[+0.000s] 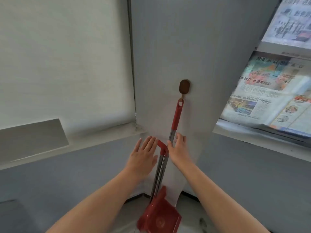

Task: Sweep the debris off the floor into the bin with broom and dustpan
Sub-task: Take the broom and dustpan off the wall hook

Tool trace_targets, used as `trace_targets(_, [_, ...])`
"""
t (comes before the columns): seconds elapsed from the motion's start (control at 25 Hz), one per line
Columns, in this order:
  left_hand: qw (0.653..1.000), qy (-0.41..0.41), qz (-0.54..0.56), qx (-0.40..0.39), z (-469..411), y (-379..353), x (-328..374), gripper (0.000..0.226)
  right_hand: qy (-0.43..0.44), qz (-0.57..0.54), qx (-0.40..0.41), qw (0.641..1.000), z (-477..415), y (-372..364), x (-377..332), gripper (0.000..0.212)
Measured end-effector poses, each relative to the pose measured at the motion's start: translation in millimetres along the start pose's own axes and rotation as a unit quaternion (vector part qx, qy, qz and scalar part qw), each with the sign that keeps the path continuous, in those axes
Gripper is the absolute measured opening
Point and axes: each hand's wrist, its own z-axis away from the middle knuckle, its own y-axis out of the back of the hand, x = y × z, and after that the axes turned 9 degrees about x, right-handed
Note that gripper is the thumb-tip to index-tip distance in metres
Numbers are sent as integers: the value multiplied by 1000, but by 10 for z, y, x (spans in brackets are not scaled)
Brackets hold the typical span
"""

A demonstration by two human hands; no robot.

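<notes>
A broom with a red grip and metal shaft hangs by its end loop from a brown wall hook. Clipped beside it is a red dustpan with its own metal handle and red top grip, the pan low near the floor. My left hand is open, fingers spread, just left of the dustpan's grip, perhaps touching it. My right hand is around the broom's metal shaft from the right, fingers behind it and thumb in front, loosely curled. The bristles are hidden behind the pan.
A window sill and a pale roller blind fill the left. A rack with newspapers juts out at the right. The grey wall corner stands straight ahead, with pale floor below.
</notes>
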Motion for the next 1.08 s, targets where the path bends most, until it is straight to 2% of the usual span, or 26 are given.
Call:
trace_targets(0.16, [1000, 25, 13, -2, -411, -247, 88, 62, -5, 2, -15, 1000, -262, -118, 260, 38])
trace_targets(0.48, [999, -1, -16, -50, -812, -793, 154, 53, -27, -78, -18, 996, -539, -338, 446, 10])
trace_targets(0.6, [996, -33, -29, -73, -811, -760, 151, 58, -46, -99, -9, 994, -516, -388, 476, 10])
trace_targets(0.72, [995, -55, -43, -64, -831, -675, 175, 57, -47, -112, 4, 993, -515, -331, 399, 9])
trace_targets(0.96, [995, -46, -40, -74, -938, -433, 28, 46, -16, -141, -7, 990, -404, -137, 137, 13])
trace_targets(1.08, [994, -41, -9, -100, -831, -240, 132, 44, 7, -111, -37, 993, -272, -73, 101, 4])
